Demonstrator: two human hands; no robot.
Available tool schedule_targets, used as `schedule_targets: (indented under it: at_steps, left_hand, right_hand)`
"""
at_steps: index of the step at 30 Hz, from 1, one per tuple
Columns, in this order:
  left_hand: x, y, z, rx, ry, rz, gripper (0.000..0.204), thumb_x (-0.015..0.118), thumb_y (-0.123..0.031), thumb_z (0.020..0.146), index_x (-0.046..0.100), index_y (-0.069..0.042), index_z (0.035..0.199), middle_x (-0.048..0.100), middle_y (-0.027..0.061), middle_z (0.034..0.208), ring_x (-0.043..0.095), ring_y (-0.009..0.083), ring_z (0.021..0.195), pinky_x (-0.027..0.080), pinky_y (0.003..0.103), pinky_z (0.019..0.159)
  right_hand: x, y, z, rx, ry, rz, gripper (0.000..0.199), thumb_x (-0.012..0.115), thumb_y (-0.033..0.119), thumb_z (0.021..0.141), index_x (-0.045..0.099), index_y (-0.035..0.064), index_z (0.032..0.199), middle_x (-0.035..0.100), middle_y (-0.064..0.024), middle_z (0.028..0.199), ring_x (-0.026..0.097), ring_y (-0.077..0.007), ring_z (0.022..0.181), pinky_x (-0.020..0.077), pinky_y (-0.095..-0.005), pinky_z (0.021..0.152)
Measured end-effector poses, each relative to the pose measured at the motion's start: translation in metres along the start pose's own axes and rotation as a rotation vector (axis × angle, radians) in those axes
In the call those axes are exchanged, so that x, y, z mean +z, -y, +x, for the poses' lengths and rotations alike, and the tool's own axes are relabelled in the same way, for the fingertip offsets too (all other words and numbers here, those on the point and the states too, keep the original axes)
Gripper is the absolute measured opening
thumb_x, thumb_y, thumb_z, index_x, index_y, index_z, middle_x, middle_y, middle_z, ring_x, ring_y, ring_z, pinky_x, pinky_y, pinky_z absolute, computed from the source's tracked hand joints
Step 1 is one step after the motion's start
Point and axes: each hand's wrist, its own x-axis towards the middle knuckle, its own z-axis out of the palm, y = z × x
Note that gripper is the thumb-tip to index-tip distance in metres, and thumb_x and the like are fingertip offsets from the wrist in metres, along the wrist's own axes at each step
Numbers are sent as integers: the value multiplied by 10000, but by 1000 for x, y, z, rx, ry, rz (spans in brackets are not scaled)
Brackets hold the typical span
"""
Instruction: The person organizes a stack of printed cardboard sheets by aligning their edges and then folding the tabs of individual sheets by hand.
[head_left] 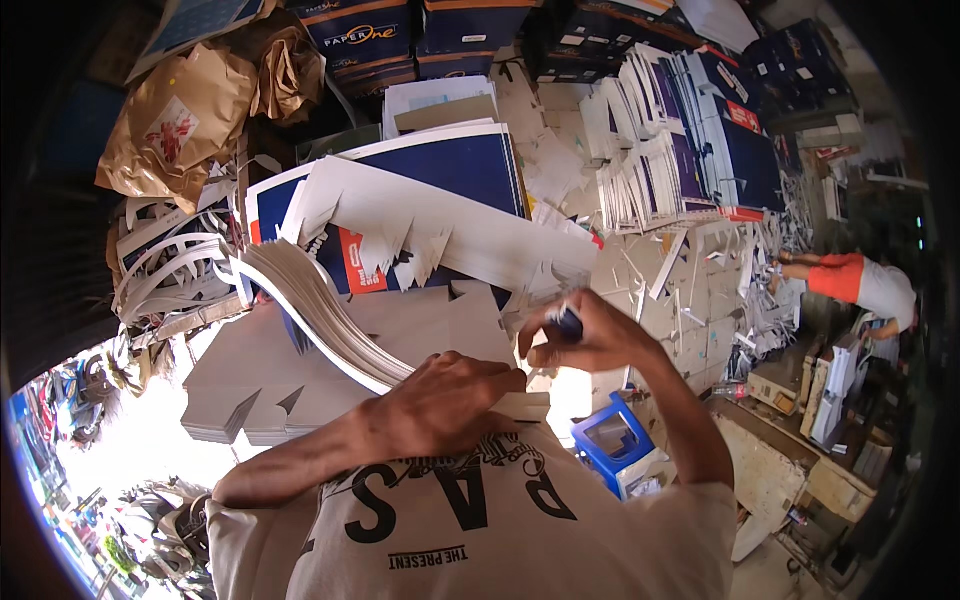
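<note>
White strip bundle [325, 318] is lying up & L of the L hand [447, 395], its near end running in at that hand. Long axis is slanting upper L to lower R, bending in a loose S. L hand is sitting nearest; R hand [595, 335] is hovering off to the R, apart from the bundle, so next move's prob. turning on that gap. L grip: fingers are curling over the bundle's near end, but tips aren't showing, so can't tell if they're clamping. R grip is pinching a small dark-blue item [567, 321], exact kind unclear.

Materials: strips are looking like thin smooth card, edges fanning in fine layers. Grey board stack [400, 320] is spreading underneath, matte, w/ pointed notches along its near edge. Beyond, a long white notched sheet [430, 208] is lying askew over blue printed sheets [460, 165]. Crumpled brown wrapping [190, 110] is bulging upper L; blue windowed box [612, 438] is standing lower R.
</note>
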Motion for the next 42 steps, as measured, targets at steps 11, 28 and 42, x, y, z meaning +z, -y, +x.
schedule_targets:
  at_steps: [11, 28, 42]
  left_hand:
    - [-34, 14, 17, -241, -63, -171, 250, 753, -189, 830, 689, -10, 992, 722, 155, 880, 704, 258, 765, 540, 365, 706]
    - [-9, 8, 3, -303, -64, -20, 387, 682, -269, 882, 623, 71, 1055, 688, 257, 808, 706, 372, 758, 548, 434, 774]
    - [-13, -3, -1, -451, -102, -34, 329, 728, -251, 859, 645, 23, 1021, 700, 222, 862, 701, 346, 771, 543, 401, 752]
  right_hand:
    - [44, 19, -35, 209, -234, 290, 161, 666, 143, 914, 638, -16, 911, 631, -32, 829, 513, -76, 784, 432, -261, 737]
    - [78, 18, -37, 292, -490, 104, 352, 634, 303, 945, 676, -46, 935, 669, -104, 750, 577, -143, 690, 481, -311, 677]
    - [92, 15, -44, 162, -549, 323, 294, 626, 245, 951, 683, -38, 1011, 706, -117, 844, 638, -153, 769, 499, -302, 732]
